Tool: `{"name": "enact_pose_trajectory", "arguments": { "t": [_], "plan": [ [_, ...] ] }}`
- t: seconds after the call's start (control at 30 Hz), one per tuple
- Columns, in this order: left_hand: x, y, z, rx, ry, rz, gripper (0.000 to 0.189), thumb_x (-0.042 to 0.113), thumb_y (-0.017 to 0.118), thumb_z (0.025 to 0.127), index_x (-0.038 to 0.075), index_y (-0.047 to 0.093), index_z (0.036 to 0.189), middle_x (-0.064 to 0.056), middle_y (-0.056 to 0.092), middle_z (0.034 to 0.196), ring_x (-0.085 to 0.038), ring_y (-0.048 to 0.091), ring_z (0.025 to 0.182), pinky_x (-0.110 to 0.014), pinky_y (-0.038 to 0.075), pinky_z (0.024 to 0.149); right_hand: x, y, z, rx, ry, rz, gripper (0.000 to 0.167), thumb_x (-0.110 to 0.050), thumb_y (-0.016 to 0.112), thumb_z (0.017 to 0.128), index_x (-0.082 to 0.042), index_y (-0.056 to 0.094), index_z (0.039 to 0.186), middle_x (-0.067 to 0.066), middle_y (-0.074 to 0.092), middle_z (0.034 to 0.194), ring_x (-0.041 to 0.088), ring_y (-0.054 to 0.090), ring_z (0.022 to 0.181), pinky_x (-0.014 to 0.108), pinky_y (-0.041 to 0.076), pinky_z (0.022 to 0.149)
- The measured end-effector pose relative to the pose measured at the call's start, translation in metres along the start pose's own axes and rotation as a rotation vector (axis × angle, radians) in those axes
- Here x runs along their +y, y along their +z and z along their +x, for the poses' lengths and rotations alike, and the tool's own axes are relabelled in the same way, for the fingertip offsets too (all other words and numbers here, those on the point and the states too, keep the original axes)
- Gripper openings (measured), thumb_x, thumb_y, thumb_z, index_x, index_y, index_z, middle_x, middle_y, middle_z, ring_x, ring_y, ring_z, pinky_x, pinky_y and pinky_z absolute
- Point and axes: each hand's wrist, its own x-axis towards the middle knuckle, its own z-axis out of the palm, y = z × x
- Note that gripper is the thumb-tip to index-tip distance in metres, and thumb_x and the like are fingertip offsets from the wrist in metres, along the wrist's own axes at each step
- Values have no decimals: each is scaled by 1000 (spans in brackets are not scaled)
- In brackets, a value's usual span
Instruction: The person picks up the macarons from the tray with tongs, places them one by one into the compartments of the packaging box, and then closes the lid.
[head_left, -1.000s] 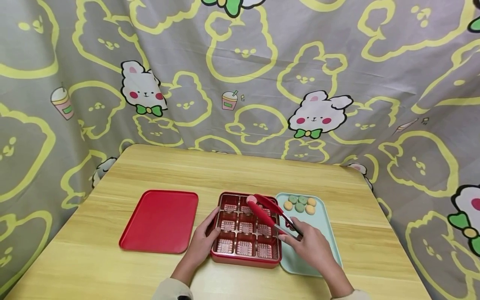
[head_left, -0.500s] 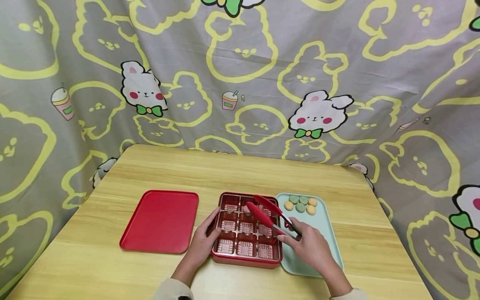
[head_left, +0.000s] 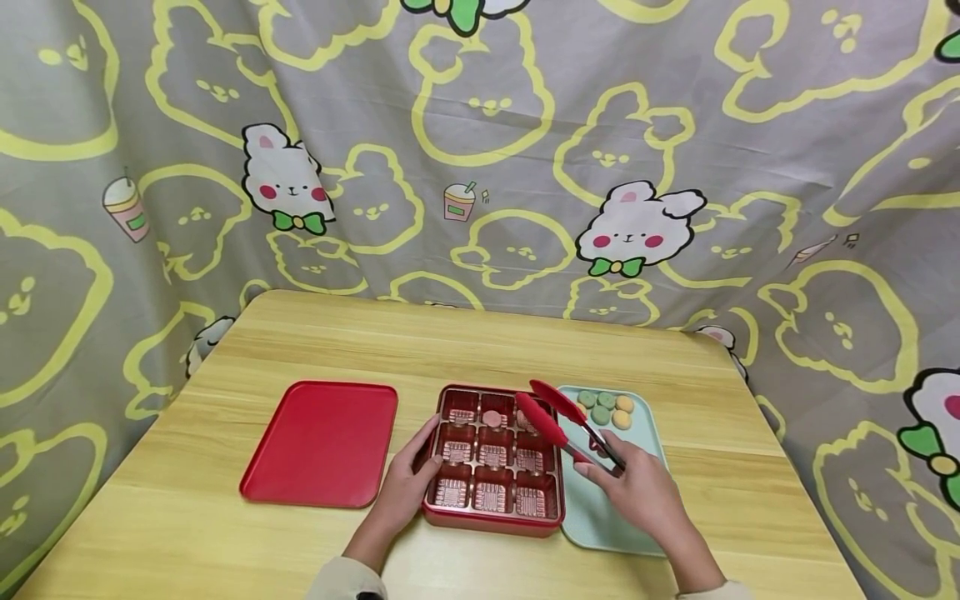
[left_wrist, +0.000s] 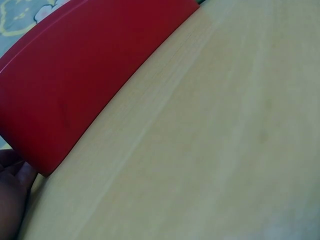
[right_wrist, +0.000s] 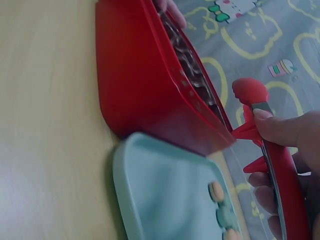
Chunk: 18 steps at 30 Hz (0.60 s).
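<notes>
A red box [head_left: 491,527] with a tray of square compartments stands mid-table. One pink macaron [head_left: 492,418] lies in the far middle compartment; another pink macaron [head_left: 524,422] shows in the far right one, partly behind the tongs. My left hand [head_left: 405,483] holds the box's left side, thumb at the rim and fingers along the outer wall; in the left wrist view, fingers [left_wrist: 20,172] touch a lower corner. With my right hand [head_left: 637,487] I grip red-tipped tongs [head_left: 551,425] over the box's right edge. Their tips are spread, with nothing seen between them.
A pale green tray [head_left: 611,517] adjoins the box on the right and bears green macarons [head_left: 600,415] and yellow macarons [head_left: 622,419] at its far end. To the left lies a flat red lid-like tray [head_left: 322,442]. A patterned curtain [head_left: 480,167] hangs behind the table.
The tongs have let go of a pink macaron in the far middle compartment, and my right hand has moved them up and to the right. My left hand has stayed on the box.
</notes>
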Motion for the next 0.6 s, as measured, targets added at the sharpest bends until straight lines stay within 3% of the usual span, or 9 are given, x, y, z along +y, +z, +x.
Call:
{"name": "enact_pose_trajectory", "arguments": {
  "t": [0.3, 0.6],
  "plan": [
    [-3, 0, 1, 2, 0, 8, 58, 5, 54, 92, 22, 38, 146, -8, 32, 152, -27, 25, 141, -48, 19, 113, 23, -12, -8, -24, 75, -54, 83, -58, 65, 78, 1, 50, 134, 27, 61, 114, 28, 58, 88, 39, 45, 64],
    [0, 0, 0, -2, -10, -4, 57, 7, 54, 93, 26, 39, 145, -6, 33, 151, -25, 25, 141, -46, 19, 113, 48, -22, -16, -16, 140, -53, 82, -56, 67, 78, 1, 50, 134, 23, 64, 104, 24, 54, 76, 30, 37, 57]
  ]
}}
